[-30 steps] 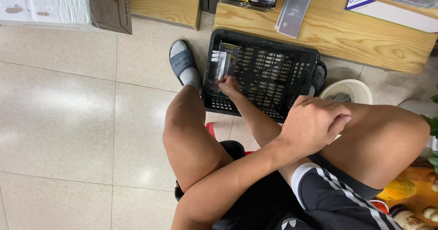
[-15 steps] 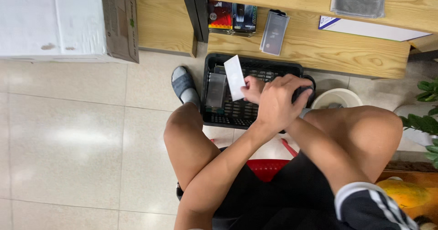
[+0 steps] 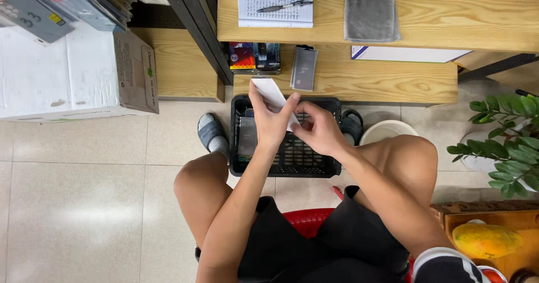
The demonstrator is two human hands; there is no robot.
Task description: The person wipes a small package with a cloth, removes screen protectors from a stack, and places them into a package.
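Seated person, viewed from above, both hands raised over a black plastic basket (image 3: 314,165) on the tiled floor between the feet.

Left hand (image 3: 273,123): fingers closed around a flat white packet (image 3: 272,95), gripping its lower half; the upper end sticks out tilted toward the wooden shelf (image 3: 382,81). Right hand (image 3: 321,130): fingertips pinched on the packet's lower right edge, just beside the left thumb. So the packet is held by both hands, in the air, above the basket's rear rim and clear of it.

Basket contents: at least one flat clear-wrapped item (image 3: 247,140) lying against the left wall; the rest is hidden by the hands or too dark to tell.

Progress, as judgement: the packet is out of the basket and in hand, not yet set down anywhere. One similar dark flat package (image 3: 304,68) leans on the shelf. At least one item remains in the basket, so the handling looks partway through.
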